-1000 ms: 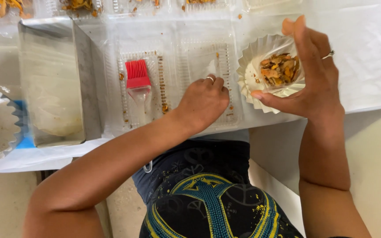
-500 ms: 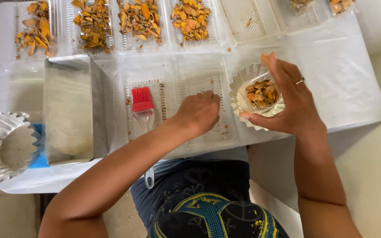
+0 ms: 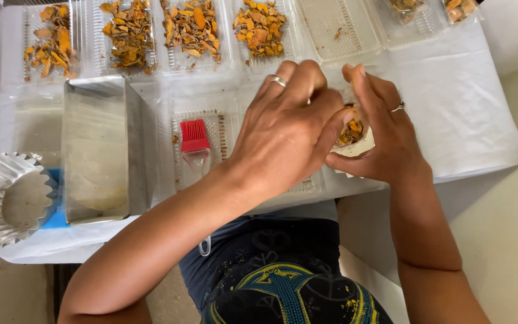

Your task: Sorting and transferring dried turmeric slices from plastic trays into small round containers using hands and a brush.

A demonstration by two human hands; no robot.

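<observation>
You cupped the paper cup (image 3: pixel 361 146) of orange pieces in your right hand (image 3: pixel 385 135), fingers curled around it, just above the table's (image 3: pixel 475 120) near edge. Your left hand (image 3: pixel 289 126) pinched closed at its rim, so the cup stayed steady. The red brush (image 3: pixel 195 141) lay aside in a clear tray (image 3: pixel 223 129).

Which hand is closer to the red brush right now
Left. The left hand hovers just right of the red brush, without touching it. The right hand is farther right, cupping a paper cup of orange pieces.
</observation>
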